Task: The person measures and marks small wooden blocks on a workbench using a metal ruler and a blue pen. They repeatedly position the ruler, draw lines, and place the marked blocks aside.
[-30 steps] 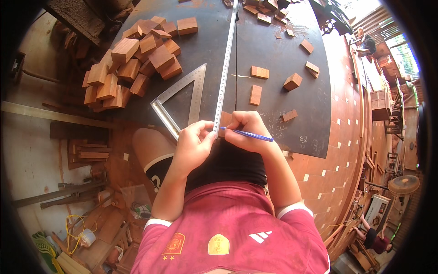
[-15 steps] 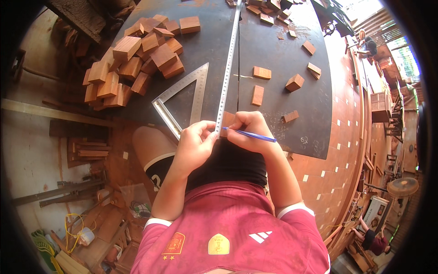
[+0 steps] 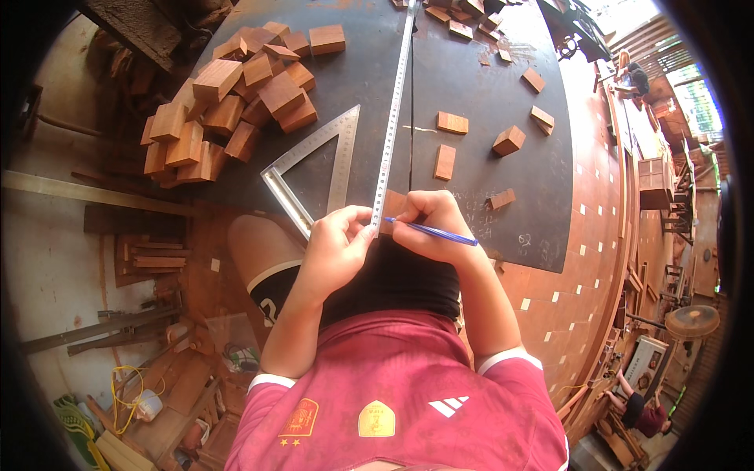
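My left hand pinches the near end of a white tape measure that stretches away across the dark table. A small reddish-brown wooden block lies under and beside that end, partly covered by my hands. My right hand is closed around a blue pen, its tip close to the tape's edge over the block. Left of the tape, a metal triangle square lies on the table with its thick edge reaching toward my left wrist.
A heap of wooden blocks covers the table's far left. Several loose blocks are scattered to the right, with more at the far edge. Chalk-like marks show on the dark tabletop. Two other people are at the far right, beside a fan.
Almost nothing differs. The view has shifted very slightly, while both hands keep their hold on the tape measure and the pen.
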`<control>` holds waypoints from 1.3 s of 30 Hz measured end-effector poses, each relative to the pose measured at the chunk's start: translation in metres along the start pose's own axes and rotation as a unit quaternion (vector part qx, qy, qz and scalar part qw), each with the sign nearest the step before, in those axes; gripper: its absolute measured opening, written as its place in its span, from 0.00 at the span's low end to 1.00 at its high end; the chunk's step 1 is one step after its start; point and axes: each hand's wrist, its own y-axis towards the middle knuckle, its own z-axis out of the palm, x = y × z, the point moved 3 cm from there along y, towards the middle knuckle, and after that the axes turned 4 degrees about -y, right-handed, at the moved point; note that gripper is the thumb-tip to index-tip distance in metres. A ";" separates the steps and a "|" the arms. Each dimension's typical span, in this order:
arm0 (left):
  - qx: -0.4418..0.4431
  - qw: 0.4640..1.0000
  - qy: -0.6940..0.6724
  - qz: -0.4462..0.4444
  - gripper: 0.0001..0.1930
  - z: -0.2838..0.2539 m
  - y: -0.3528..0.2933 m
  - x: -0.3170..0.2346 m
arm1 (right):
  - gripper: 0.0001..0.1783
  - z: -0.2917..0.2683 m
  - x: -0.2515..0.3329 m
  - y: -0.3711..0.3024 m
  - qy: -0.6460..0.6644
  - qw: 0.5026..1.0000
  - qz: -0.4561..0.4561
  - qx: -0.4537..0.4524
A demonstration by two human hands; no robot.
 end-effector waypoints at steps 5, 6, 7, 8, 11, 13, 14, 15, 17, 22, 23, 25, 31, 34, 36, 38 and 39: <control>0.002 1.000 0.005 -0.002 0.12 0.000 0.000 0.001 | 0.08 0.000 0.002 0.000 0.017 1.000 0.023 -0.002; 0.003 1.000 0.005 0.001 0.12 0.000 0.000 0.001 | 0.09 0.000 0.003 0.000 0.014 1.000 0.016 -0.004; 0.004 1.000 0.003 0.000 0.12 0.000 0.000 0.001 | 0.10 0.000 0.003 0.001 0.011 1.000 0.010 -0.006; 0.004 1.000 0.002 -0.001 0.12 0.000 0.000 0.000 | 0.11 0.000 0.004 0.001 0.008 1.000 0.004 -0.009; 0.009 1.000 -0.005 -0.016 0.12 0.000 -0.001 -0.001 | 0.10 -0.001 -0.005 -0.002 0.068 0.996 -0.023 -0.052; 0.007 1.000 0.002 -0.017 0.12 0.002 -0.001 -0.002 | 0.10 -0.002 -0.005 -0.002 0.056 0.994 -0.050 -0.080; 0.004 1.000 0.011 -0.012 0.12 0.002 -0.001 -0.003 | 0.10 -0.003 -0.005 -0.002 0.051 0.992 -0.064 -0.094; 0.003 1.000 0.020 -0.005 0.12 0.003 -0.001 -0.003 | 0.11 -0.004 0.001 -0.001 0.038 0.993 -0.055 -0.097; -0.010 1.000 0.013 -0.016 0.12 0.003 -0.003 -0.005 | 0.11 -0.002 -0.001 0.002 0.026 0.995 -0.045 -0.089; -0.021 1.000 0.003 -0.022 0.11 0.000 -0.004 -0.003 | 0.11 -0.003 -0.005 0.004 0.013 0.997 -0.026 -0.074; -0.018 0.999 0.004 -0.026 0.11 0.000 -0.004 -0.004 | 0.11 -0.003 -0.004 0.005 0.015 0.997 -0.019 -0.069; -0.016 0.999 0.009 -0.028 0.11 0.001 -0.003 -0.004 | 0.12 -0.003 -0.003 0.006 0.025 0.998 -0.010 -0.062; -0.017 0.999 0.011 -0.026 0.10 0.002 -0.003 -0.002 | 0.13 -0.002 0.001 0.007 0.022 0.998 -0.011 -0.061; -0.017 0.999 0.012 -0.025 0.10 0.002 -0.003 -0.003 | 0.13 -0.002 -0.002 0.008 0.017 0.998 -0.008 -0.062; -0.020 1.000 0.007 -0.023 0.10 0.002 -0.004 -0.003 | 0.13 -0.001 -0.004 0.009 0.019 0.998 -0.008 -0.064; -0.019 1.000 0.008 -0.022 0.10 0.003 -0.003 -0.004 | 0.13 -0.001 -0.002 0.009 0.017 0.998 -0.006 -0.063; -0.019 1.000 0.008 -0.021 0.10 0.003 -0.003 -0.004 | 0.13 -0.002 -0.001 0.009 0.016 0.998 -0.004 -0.062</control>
